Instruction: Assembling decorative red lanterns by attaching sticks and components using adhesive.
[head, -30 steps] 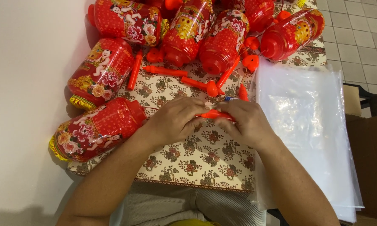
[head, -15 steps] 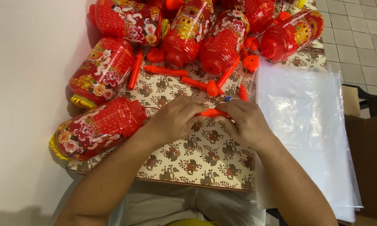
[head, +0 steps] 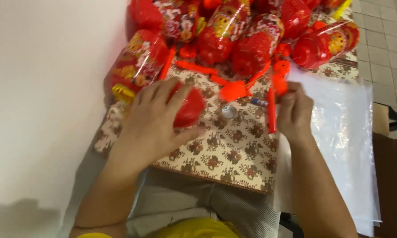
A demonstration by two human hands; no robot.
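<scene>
Left hand [head: 152, 119] grips red plastic lantern [head: 187, 108]; right hand [head: 294, 112] holds orange plastic rod [head: 271, 110]. Risk: lantern may slip, toppling the red lantern pile [head: 251, 31] beyond it.

Patterned cloth [head: 234, 154] with brown floral motifs covered work surface. Heap of red floral lanterns [head: 251, 48] lay across far end, one with yellow fringe at its left edge. Loose orange sticks [head: 196, 68] lay scattered among them, orange disc [head: 281, 67] near right side. Small round silvery cap [head: 228, 111] sat on cloth, small tube [head: 259, 102] just beside it. Stack of clear plastic bags [head: 344, 132] hung off right edge. White wall [head: 39, 97] stood at left, tiled floor [head: 383, 39] at upper right.
</scene>
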